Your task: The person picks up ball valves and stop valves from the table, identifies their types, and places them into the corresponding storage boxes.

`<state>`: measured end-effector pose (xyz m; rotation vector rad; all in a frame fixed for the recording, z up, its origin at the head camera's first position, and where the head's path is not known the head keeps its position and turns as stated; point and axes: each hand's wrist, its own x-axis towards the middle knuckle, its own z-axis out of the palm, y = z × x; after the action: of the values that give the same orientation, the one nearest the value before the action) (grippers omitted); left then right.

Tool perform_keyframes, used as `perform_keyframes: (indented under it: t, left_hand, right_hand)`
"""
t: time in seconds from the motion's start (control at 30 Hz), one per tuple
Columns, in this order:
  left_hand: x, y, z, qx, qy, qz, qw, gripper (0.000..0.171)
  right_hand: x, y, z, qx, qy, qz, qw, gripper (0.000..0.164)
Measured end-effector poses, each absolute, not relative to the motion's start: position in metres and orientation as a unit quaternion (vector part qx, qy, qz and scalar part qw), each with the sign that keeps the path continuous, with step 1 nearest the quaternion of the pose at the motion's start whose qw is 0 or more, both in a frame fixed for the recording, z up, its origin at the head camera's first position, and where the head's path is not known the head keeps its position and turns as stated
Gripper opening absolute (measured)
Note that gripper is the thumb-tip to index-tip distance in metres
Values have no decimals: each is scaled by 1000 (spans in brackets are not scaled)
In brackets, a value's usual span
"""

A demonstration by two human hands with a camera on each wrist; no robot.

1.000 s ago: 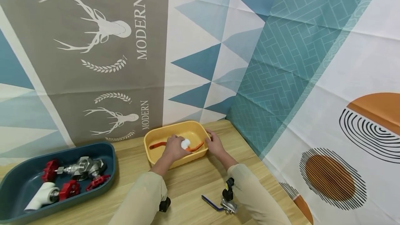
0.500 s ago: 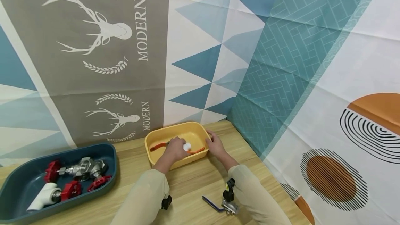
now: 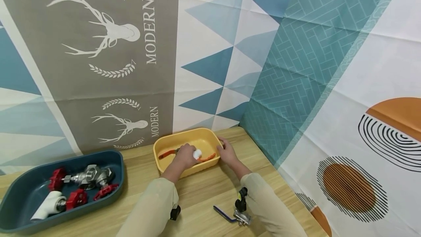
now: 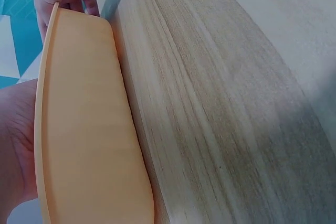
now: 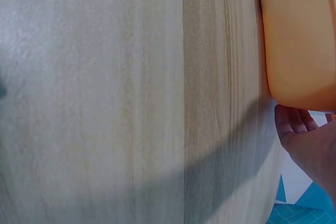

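Note:
My left hand [image 3: 185, 156] reaches down into the yellow bin [image 3: 161, 142]. A white round-ended piece [image 3: 197, 153] shows between its thumb and index finger, and the hand hides the rest. To the right of that piece lies an orange handle [image 3: 208, 158]. A second orange handle [image 3: 167, 153] with a grey end shows left of the hand. My right hand [image 3: 227, 151] holds the bin's right end at the rim, its fingers [image 5: 295, 121] against the outside wall. In the left wrist view the bin's front wall [image 4: 89, 114] covers the inside.
A dark blue bin [image 3: 19, 185] at left holds red-handled metal valves [image 3: 93, 175] and a white pipe tee [image 3: 49, 204]. A metal ball valve [image 3: 241, 216] with a blue lever lies on the wooden table [image 3: 197, 196] near my right sleeve. Patterned cloth walls stand behind and right.
Over the first half second the white piece and the right orange handle shift slightly right and lower in the bin with my left hand. My right hand stays on the rim.

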<state>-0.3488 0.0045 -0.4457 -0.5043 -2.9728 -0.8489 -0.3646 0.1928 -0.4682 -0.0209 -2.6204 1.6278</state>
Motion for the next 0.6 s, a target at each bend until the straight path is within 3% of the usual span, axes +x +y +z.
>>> perform_keyframes:
  t: [0.6]
  left_hand:
    - [-346,1,-447,-161,-944,-288,6,40]
  right_hand:
    - [-367,193,-470,-9,-851,524,33,41]
